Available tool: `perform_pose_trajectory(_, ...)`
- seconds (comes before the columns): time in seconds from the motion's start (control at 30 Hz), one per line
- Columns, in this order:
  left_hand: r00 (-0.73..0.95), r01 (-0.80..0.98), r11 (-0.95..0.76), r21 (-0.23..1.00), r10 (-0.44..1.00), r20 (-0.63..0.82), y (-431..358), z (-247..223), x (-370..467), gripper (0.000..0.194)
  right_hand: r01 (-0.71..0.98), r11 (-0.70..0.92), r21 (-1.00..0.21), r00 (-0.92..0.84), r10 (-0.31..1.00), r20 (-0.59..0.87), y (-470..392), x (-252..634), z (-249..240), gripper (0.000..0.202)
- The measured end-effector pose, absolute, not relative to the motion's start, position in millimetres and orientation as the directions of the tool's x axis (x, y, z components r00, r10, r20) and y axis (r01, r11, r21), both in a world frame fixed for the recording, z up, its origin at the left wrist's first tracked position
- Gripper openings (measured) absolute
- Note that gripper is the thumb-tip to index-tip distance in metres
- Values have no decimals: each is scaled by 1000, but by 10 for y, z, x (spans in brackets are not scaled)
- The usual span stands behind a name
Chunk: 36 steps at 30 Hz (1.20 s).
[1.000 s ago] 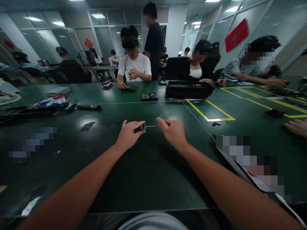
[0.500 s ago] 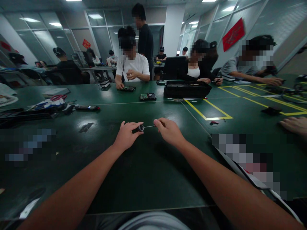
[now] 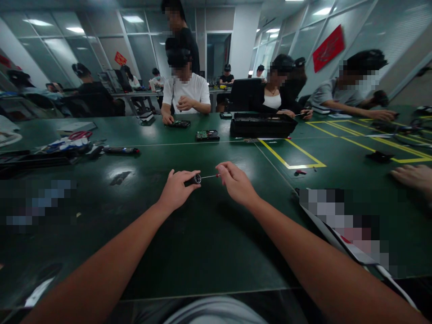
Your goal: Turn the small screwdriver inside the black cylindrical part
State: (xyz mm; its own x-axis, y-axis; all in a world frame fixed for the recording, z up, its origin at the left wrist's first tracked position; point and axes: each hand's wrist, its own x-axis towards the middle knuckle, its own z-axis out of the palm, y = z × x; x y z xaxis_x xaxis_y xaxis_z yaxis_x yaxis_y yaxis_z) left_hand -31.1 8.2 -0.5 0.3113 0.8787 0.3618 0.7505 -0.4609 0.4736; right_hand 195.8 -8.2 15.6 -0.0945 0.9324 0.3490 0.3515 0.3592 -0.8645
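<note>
Between thumb and fingers, my left hand (image 3: pixel 176 188) grips a short black cylinder (image 3: pixel 194 180) with a round, silvery end facing right. A thin metal shaft (image 3: pixel 208 177) reaches from that end toward my right hand (image 3: pixel 232 180). The shaft has a small red part (image 3: pixel 218 175) at its right end, pinched in my right fingertips. Both hands are above the middle of the green table (image 3: pixel 202 252). Whether the shaft's left tip goes into the cylinder or only touches it is too small to tell.
Ahead are a green circuit board device (image 3: pixel 207 135) and a long black tray (image 3: pixel 262 126). A dark pen-like tool (image 3: pixel 121 150) and a pile of tools (image 3: pixel 72 141) lie left. Another person's hand (image 3: pixel 413 177) rests at the right. People sit across the table.
My right fingers have shifted slightly up and loosened, so the red end of the shaft now shows. The standing person at the back has moved left.
</note>
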Motion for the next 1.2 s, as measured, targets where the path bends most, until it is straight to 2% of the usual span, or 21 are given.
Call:
perform_pose_trajectory(0.07, 327, 747, -465, 475, 879, 348, 72, 0, -296, 40, 369, 331, -869, -48, 940, 337, -52, 1967, 126, 32)
perform_pose_trajectory(0.13, 341, 742, -474, 474, 875, 342, 65, 0, -287, 39, 350, 308, -885, -17, 946, 322, -23, 1970, 92, 26)
perform_pose_trajectory(0.3, 337, 744, -464, 481, 882, 330, 51, 8, -281, 41, 113, 335, -936, 44, 939, 341, 27, 1922, 43, 20)
perform_pose_trajectory(0.37, 369, 734, -494, 467, 866, 337, 34, 29, -268, 41, -20, 274, -961, 92, 958, 271, 50, 1903, 39, 23)
perform_pose_trajectory(0.47, 406, 727, -543, 421, 834, 374, 10, 62, -236, 42, -250, 100, -963, 176, 983, 56, 91, 1907, 25, 29)
perform_pose_trajectory(0.53, 406, 734, -543, 409, 833, 376, 7, 67, -223, 42, -312, 58, -948, 229, 973, -16, 115, 1919, 8, 30)
perform_pose_trajectory(0.7, 401, 745, -509, 433, 859, 318, 30, 28, -233, 43, -210, 174, -962, 300, 948, 106, 117, 1907, -25, 27)
perform_pose_trajectory(0.9, 351, 737, -470, 486, 880, 319, 14, 54, -224, 41, -61, 263, -963, 324, 918, 230, 69, 1894, -6, 25)
perform_pose_trajectory(1.07, 278, 689, -464, 558, 879, 388, -17, 92, -163, 31, 34, 313, -949, 265, 913, 311, 91, 1914, -10, 30)
perform_pose_trajectory(1.2, 321, 672, -486, 558, 871, 372, -72, 97, -94, 33, 72, 337, -939, 242, 907, 344, 130, 1905, -61, 35)
